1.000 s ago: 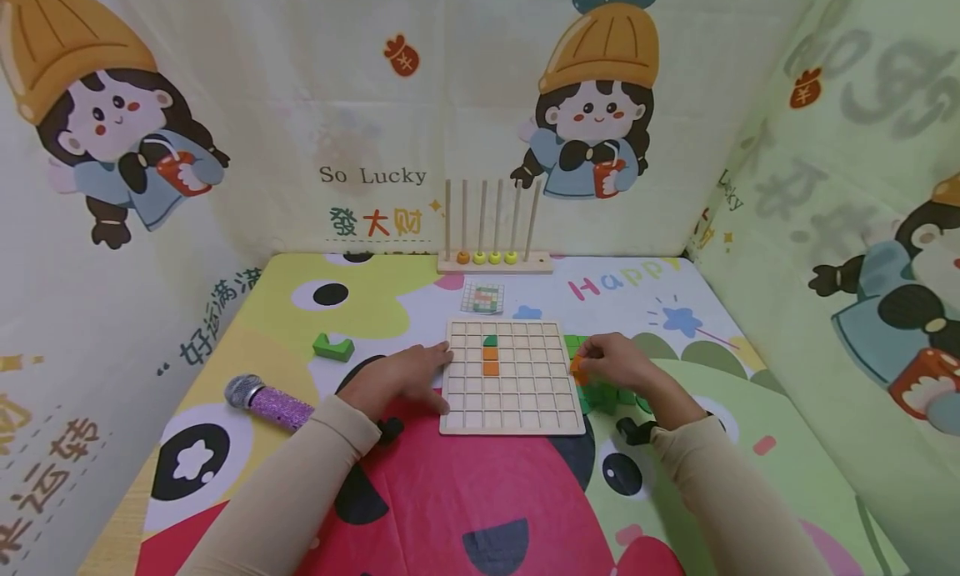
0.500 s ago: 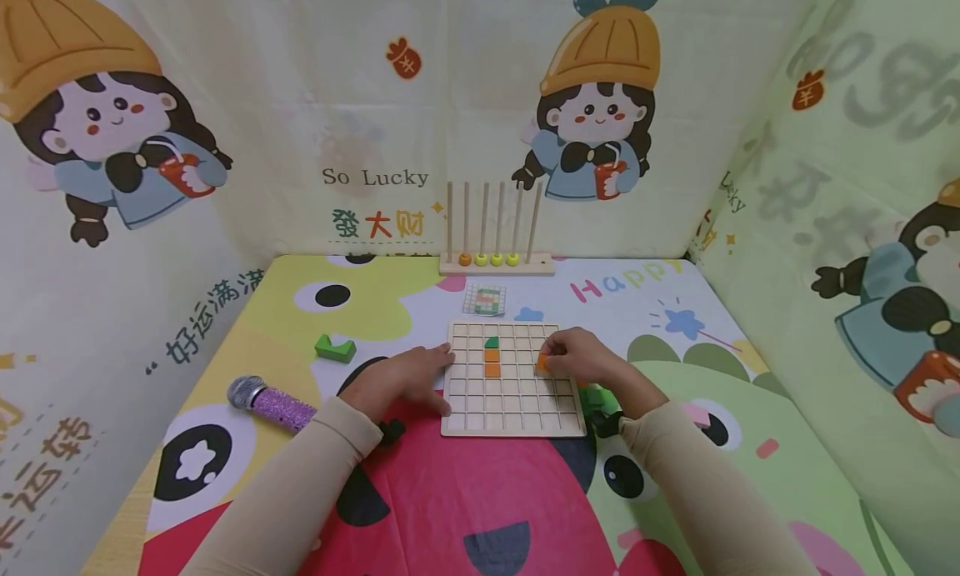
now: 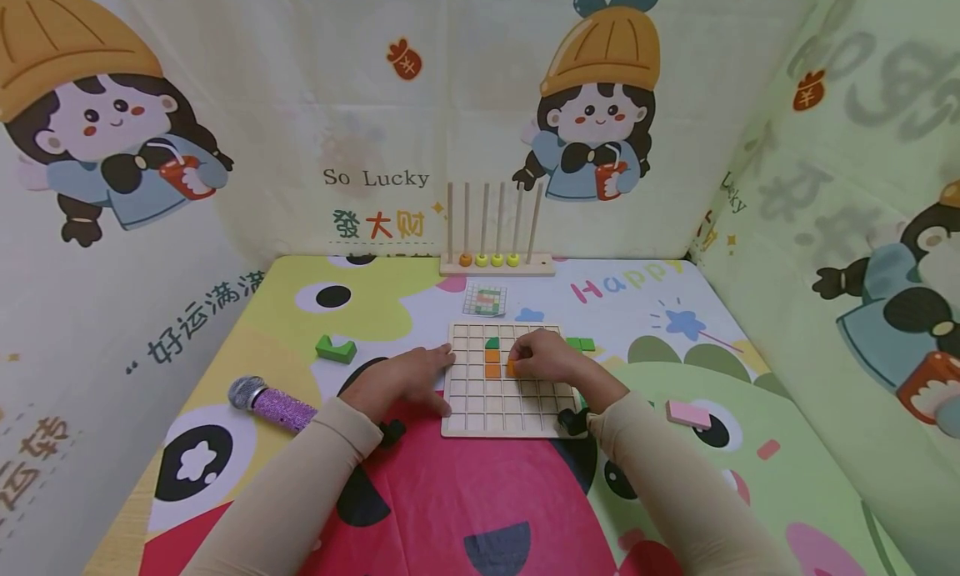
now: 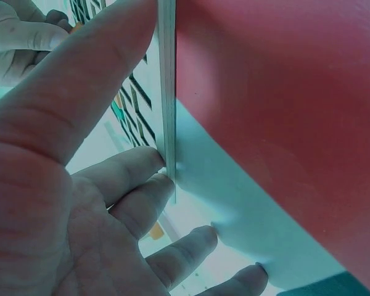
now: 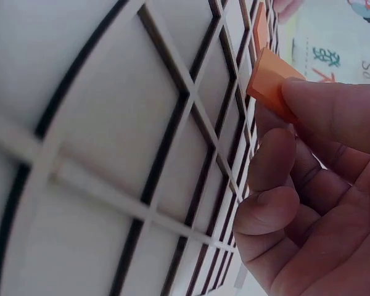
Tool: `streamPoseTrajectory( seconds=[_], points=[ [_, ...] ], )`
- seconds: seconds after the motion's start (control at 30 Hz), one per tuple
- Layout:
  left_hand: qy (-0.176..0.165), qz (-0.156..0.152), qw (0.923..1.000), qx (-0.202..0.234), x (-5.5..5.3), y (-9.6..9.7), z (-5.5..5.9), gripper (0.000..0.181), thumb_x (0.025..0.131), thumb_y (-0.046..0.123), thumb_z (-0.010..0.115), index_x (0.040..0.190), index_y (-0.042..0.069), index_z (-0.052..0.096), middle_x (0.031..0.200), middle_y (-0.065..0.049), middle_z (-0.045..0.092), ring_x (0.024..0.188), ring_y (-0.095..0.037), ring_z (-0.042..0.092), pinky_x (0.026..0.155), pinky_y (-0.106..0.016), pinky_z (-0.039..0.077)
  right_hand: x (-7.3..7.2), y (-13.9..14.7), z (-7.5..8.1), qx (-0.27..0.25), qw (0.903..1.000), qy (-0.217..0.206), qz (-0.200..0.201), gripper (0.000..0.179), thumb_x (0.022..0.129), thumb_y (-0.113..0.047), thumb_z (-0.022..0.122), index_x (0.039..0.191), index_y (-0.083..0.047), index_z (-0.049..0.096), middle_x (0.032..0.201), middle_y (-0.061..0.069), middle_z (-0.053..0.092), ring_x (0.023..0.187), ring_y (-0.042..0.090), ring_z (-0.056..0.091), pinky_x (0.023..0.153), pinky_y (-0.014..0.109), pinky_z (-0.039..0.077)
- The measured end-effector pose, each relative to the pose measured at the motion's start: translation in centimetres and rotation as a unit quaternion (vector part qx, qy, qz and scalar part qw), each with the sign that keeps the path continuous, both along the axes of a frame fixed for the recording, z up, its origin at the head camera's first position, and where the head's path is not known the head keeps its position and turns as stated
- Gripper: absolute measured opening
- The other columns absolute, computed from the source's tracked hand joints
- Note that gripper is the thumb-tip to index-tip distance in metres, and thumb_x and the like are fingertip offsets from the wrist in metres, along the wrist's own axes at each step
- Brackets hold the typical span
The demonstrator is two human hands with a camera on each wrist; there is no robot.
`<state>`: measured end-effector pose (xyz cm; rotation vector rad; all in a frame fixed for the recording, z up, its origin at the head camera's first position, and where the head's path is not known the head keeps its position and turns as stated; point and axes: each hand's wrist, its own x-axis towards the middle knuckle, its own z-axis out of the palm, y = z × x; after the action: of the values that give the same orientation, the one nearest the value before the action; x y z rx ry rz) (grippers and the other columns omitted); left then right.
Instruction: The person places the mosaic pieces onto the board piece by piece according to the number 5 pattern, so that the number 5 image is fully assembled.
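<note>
A wooden grid board [image 3: 480,405] lies flat on the patterned cloth. My left hand [image 3: 405,380] touches its left edge with extended fingers, and the left wrist view has the thumb and fingertips [image 4: 142,163] against that edge. Over the middle of the board, my right hand [image 3: 551,359] pinches an orange square tile [image 5: 272,83] between thumb and finger; the tile is tilted in the right wrist view. Just left of it, a green rounded-corner tile [image 3: 492,343] sits in the grid above two orange tiles [image 3: 492,363].
Behind the board lies a gridded pattern card [image 3: 484,300], then a peg abacus [image 3: 497,267] with beads. At left are a green block [image 3: 335,350] and a purple microphone [image 3: 281,408]. Green tiles [image 3: 581,343] and a pink block [image 3: 687,414] lie to the right, partly behind my forearm.
My right hand has carried the orange tile leftward from the pile at the board's right side to over the grid's middle. The left hand has stayed at the edge.
</note>
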<state>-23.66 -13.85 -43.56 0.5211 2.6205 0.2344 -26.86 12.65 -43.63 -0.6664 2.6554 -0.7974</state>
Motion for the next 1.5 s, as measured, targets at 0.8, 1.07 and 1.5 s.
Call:
streamPoseTrajectory(
  seconds=[0.8,1.07,1.5],
  points=[
    [-0.001,0.003,1.0,0.002,0.1,0.0,0.4,0.101,0.079,0.04,0.09,0.161,0.011,0.039,0.17,-0.01,0.032,0.15,-0.039,0.038,0.117,-0.052,0.043,0.3,-2.2,-0.6,0.086,0.9945,0.055,-0.025,0.005,0.095,-0.013,0.072,0.095,-0.013,0.077,0.09,-0.001,0.074,0.083,0.016,0.063,0.08,0.037,0.055],
    [0.001,0.002,1.0,0.008,0.2,0.0,0.3,0.101,0.079,0.041,0.09,0.16,0.011,0.039,0.169,-0.01,0.033,0.15,-0.039,0.038,0.117,-0.052,0.043,0.5,-1.7,-0.4,0.068,0.9961,0.049,-0.029,0.007,0.095,-0.016,0.073,0.1,-0.012,0.077,0.095,0.0,0.075,0.086,0.016,0.064,0.082,0.038,0.056],
    [0.0,0.012,0.9999,0.004,0.3,0.0,0.2,0.101,0.078,0.041,0.09,0.161,0.013,0.039,0.17,-0.008,0.032,0.15,-0.039,0.037,0.116,-0.052,0.044,1.1,2.4,-0.3,-0.006,0.9989,0.02,-0.042,0.018,0.098,-0.015,0.068,0.112,-0.007,0.075,0.105,0.005,0.075,0.095,0.019,0.066,0.085,0.04,0.056]
  ],
)
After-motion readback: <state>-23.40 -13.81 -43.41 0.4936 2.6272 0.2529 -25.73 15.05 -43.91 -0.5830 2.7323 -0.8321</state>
